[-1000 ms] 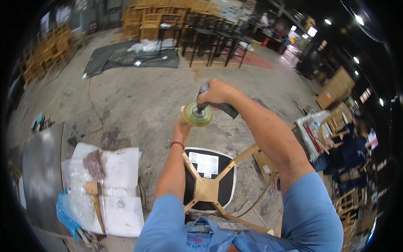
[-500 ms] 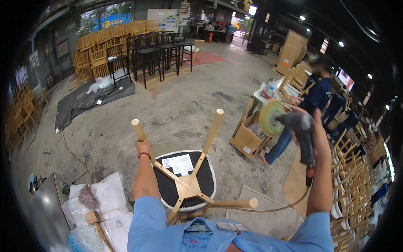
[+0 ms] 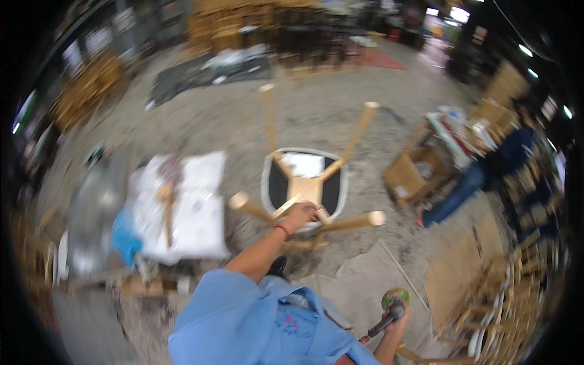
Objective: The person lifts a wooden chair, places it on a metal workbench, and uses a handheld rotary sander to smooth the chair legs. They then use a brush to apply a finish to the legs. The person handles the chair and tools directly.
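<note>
The left hand (image 3: 299, 214) is closed on the wooden frame of the upturned stool (image 3: 306, 182) standing on the floor, while the right hand (image 3: 398, 316) grips the sander (image 3: 392, 304) low at the side, so holding the stool firm seems wise.

The upturned stool (image 3: 306, 185) has pale, honey-coloured wooden legs with lighter cut ends, a black seat edged with a thin whitish rim, and a white rectangular label on its underside. The left hand (image 3: 299, 215) wears a thin red band at the wrist. The shirt (image 3: 243, 319) is light blue with a small red mark near the collar. The sander (image 3: 392, 307) at the right hand (image 3: 399, 316) has a dark grey body and a yellow-green disc. The floor (image 3: 231, 128) is mottled grey concrete. White sheets (image 3: 194, 207) lie beside a bright blue scrap (image 3: 126, 236). The cardboard box (image 3: 409, 176) is tan-brown.
</note>
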Demonstrator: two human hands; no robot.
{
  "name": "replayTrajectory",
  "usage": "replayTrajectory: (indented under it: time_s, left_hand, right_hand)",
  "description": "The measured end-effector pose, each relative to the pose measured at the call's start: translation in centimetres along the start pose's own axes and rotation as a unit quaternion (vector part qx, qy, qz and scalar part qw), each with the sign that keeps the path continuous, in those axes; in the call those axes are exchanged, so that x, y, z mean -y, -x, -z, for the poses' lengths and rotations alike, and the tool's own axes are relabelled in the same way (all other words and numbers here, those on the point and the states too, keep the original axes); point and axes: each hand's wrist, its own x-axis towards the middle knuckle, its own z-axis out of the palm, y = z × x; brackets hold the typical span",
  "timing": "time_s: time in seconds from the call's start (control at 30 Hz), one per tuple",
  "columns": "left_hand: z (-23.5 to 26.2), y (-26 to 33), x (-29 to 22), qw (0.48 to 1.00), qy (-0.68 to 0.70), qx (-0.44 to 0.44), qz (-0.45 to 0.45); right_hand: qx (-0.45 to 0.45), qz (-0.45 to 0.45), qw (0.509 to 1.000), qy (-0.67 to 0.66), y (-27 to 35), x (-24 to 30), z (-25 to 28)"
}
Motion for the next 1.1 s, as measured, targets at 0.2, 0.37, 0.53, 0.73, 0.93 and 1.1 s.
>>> replayTrajectory:
  time_s: [0.2, 0.37, 0.53, 0.73, 0.93, 1.1]
  left_hand:
    - [4.0, 16.7, 8.3, 0.931, -0.283, 0.19, 0.127]
    - [13.5, 25.7, 13.9, 0.923, -0.302, 0.069, 0.23]
    - [25.0, 37.8, 18.1, 0.926, -0.196, -0.165, 0.277]
    - [34.5, 50.6, 20.5, 0.781, -0.124, -0.475, 0.386]
    - [39.5, 49.9, 13.1, 0.682, -0.166, -0.615, 0.359]
    - [42.3, 47.7, 14.0, 0.701, -0.159, -0.586, 0.373]
  right_hand:
    - [0.151, -0.047, 0.953, 0.257, 0.1, -12.7, 1.3]
    - [0.409, 0.04, 0.718, 0.561, 2.4, -19.7, -15.1]
    - [0.453, -0.083, 0.762, 0.455, 6.2, -29.7, -33.5]
    - [0.462, -0.062, 0.823, 0.324, 15.9, -38.6, -54.2]
    - [0.266, 0.058, 0.867, 0.417, 18.4, -46.6, -65.2]
    - [0.232, 0.165, 0.871, 0.402, 12.4, -53.6, -68.7]
